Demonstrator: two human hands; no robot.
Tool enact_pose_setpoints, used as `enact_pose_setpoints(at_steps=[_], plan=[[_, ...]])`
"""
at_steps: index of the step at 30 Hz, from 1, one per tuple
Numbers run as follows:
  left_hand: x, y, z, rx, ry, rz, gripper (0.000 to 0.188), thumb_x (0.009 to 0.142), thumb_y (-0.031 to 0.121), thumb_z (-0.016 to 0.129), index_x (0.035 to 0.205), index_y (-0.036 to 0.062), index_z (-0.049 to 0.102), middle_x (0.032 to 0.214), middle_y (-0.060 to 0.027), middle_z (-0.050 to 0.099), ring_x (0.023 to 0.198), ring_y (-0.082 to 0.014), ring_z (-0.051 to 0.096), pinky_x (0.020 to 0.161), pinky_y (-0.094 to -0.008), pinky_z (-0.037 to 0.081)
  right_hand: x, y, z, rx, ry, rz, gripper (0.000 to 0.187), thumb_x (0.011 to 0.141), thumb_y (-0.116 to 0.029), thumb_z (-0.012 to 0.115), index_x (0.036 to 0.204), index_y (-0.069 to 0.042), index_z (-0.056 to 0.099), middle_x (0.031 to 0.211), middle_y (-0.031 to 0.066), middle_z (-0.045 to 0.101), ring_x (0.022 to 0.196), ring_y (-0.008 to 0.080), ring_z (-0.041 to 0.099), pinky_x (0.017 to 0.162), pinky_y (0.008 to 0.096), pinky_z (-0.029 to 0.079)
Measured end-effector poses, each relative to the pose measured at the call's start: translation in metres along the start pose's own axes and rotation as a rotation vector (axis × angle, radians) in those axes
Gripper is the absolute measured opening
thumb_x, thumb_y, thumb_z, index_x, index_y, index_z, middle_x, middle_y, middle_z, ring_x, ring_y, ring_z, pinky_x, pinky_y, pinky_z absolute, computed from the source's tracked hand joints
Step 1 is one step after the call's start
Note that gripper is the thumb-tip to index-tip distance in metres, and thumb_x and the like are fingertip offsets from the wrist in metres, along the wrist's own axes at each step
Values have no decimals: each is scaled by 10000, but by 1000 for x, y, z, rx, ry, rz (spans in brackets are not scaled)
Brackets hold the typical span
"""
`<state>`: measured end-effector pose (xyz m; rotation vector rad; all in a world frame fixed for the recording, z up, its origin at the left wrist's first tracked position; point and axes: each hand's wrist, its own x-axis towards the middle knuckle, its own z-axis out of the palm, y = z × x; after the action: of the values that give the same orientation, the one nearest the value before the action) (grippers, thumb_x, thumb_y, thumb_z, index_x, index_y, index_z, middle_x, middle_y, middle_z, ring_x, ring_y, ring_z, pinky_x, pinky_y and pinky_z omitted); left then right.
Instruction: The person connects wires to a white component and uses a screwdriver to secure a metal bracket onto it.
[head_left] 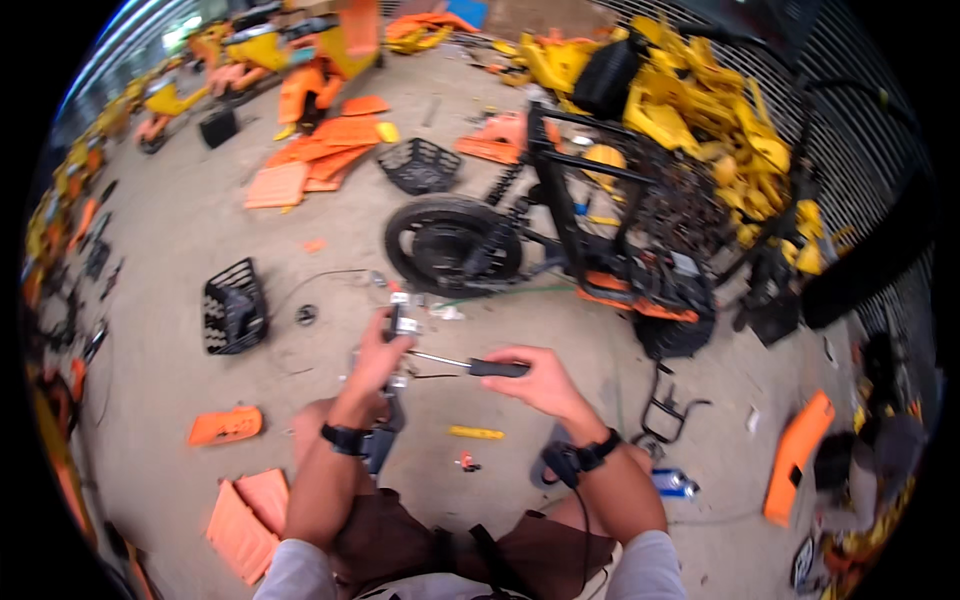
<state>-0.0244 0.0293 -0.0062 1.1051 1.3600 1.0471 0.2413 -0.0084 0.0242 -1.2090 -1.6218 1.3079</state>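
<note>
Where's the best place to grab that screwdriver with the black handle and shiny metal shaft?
Probably the thick black handle, coming from the right, where the right hand holds it. It's the wider end, and the thin, shiny metal shaft points left toward the left hand.

The screwdriver [474, 367] had a black handle [498, 369] and a silver shaft [440, 360]. The basket [214, 312] at left was black, with a grid pattern. At upper right the parts [655, 115] were yellow; at lower left the panels [241, 530] were orange.
</note>
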Motion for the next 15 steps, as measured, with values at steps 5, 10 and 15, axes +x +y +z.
enact_pose_setpoints(at_steps=[5, 10, 15], plan=[[-4, 2, -5, 117, -25, 37, 586, 764, 116, 675, 1294, 10, 448, 1057, -176, 616, 926, -238, 617, 821, -343, 501, -7, -17, 8, 144, 95, 301, 248, 824, -137, 762, 1001, 17, 682, 801, 68, 672, 587, 99, 600, 475, 227, 458], [-3, -5, 4, 169, 57, 298, 509, 792, 111, 655, 1254, 70, 446, 812, -75, 576, 609, -142, 555, 546, -293, 476, 3, -10, 12, 256, 95, 294, 173, 844, -60, 712, 977, 41, 668, 720, 70, 652, 531, 114, 602, 425, 220, 435], [-3, 4, -4, -52, 0, 77, 569, 770, 161, 669, 1279, 42, 446, 897, -117, 592, 699, -166, 581, 622, -311, 485, 0, -16, 18, 83, 100, 156, 239, 788, -52, 763, 996, 27, 676, 737, 42, 663, 575, 83, 598, 479, 201, 439]])
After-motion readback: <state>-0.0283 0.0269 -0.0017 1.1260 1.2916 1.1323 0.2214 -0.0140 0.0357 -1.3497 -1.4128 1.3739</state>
